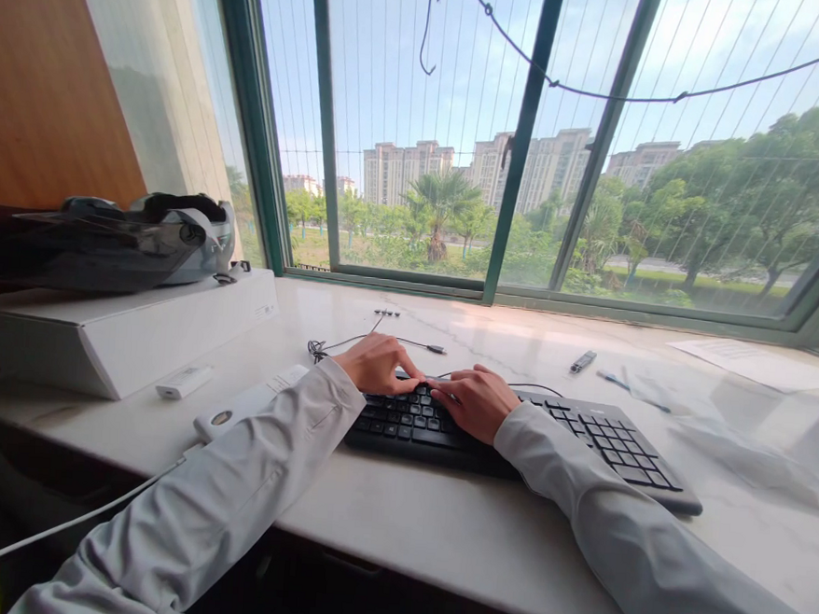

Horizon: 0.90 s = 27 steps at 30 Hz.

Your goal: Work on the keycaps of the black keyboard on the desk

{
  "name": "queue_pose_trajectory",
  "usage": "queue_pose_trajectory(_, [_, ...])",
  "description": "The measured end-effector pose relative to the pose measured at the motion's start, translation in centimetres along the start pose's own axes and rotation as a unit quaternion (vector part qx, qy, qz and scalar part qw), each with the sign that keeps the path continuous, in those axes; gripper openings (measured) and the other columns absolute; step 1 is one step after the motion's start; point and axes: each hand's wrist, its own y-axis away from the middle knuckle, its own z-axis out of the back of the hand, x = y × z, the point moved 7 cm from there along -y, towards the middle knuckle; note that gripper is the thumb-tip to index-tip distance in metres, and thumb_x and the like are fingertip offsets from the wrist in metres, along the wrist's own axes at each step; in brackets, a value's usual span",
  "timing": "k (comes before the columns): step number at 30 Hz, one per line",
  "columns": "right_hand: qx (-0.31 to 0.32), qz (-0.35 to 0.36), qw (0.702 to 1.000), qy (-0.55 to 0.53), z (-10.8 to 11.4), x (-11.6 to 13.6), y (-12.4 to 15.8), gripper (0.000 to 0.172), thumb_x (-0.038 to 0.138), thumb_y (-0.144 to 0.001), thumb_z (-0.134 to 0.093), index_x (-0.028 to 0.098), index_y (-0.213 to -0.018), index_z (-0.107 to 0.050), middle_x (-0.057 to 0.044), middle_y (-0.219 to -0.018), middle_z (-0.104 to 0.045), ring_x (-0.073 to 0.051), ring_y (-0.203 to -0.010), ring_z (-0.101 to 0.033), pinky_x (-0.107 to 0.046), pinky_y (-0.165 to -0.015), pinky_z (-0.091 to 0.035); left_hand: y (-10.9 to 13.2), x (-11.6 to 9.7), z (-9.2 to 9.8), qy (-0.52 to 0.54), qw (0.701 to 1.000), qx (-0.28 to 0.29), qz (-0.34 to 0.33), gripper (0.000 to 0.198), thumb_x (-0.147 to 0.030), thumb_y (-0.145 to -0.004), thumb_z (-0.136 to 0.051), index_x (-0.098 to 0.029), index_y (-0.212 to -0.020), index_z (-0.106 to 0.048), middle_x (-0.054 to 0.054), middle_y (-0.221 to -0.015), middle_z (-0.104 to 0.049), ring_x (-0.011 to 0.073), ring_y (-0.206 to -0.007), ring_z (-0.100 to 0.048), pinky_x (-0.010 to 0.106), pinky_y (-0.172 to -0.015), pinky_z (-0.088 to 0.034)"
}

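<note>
A black keyboard (442, 437) lies on the pale marble-patterned ledge in front of me. Over its upper left keys, my left hand (377, 363) has thumb and forefinger drawn together in a pinch. My right hand (477, 401) meets it there from the right, its fingers bent and pressed close to the same keys. Whatever sits between the fingertips is too small and covered to make out. Several small dark pieces (387, 313) stand in a row behind the keyboard. A black cable with a plug (436, 349) lies behind my left hand.
At left, a white box (190, 329) carries a dark visor-like headset (183, 235). Near it lie a small white box (184, 381) and a white device (223, 420) with a cable. A USB stick (583, 361), a pen (613, 380), plastic wrapping (743, 447) and paper (756, 364) lie right.
</note>
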Motion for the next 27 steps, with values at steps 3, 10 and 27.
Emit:
queue_pose_trajectory(3, [0.005, 0.001, 1.000, 0.000, 0.05, 0.32, -0.20, 0.038, 0.038, -0.098, -0.034, 0.025, -0.106, -0.069, -0.005, -0.084, -0.070, -0.015, -0.079, -0.063, -0.028, -0.075, -0.035, 0.00, -0.51, 0.36, -0.023, 1.000, 0.004, 0.014, 0.027, -0.041, -0.080, -0.053, -0.033, -0.092, -0.077, 0.003, -0.081, -0.075, 0.0172, -0.070, -0.067, 0.024, -0.061, -0.042])
queue_pose_trajectory(10, [0.008, 0.000, 1.000, 0.004, 0.06, 0.75, -0.48, 0.039, 0.036, -0.098, -0.032, 0.023, -0.100, -0.069, -0.006, -0.086, -0.071, -0.015, -0.080, -0.064, -0.030, -0.074, -0.034, -0.31, -0.91, 0.31, -0.041, 0.998, 0.021, 0.046, 0.028, -0.043, -0.077, -0.054, -0.032, -0.086, -0.078, 0.003, -0.079, -0.075, 0.0167, -0.069, -0.066, 0.024, -0.062, -0.041])
queue_pose_trajectory(27, [0.015, 0.013, 1.000, -0.001, -0.20, 1.01, -0.59, 0.043, 0.036, -0.098, -0.031, 0.020, -0.093, -0.070, -0.009, -0.085, -0.072, -0.018, -0.082, -0.065, -0.031, -0.074, -0.034, -0.48, -0.94, -0.37, -0.054, 0.998, 0.011, 0.030, 0.030, -0.045, -0.079, -0.053, -0.029, -0.080, -0.078, 0.005, -0.066, -0.072, 0.0156, -0.059, -0.061, 0.024, -0.057, -0.037])
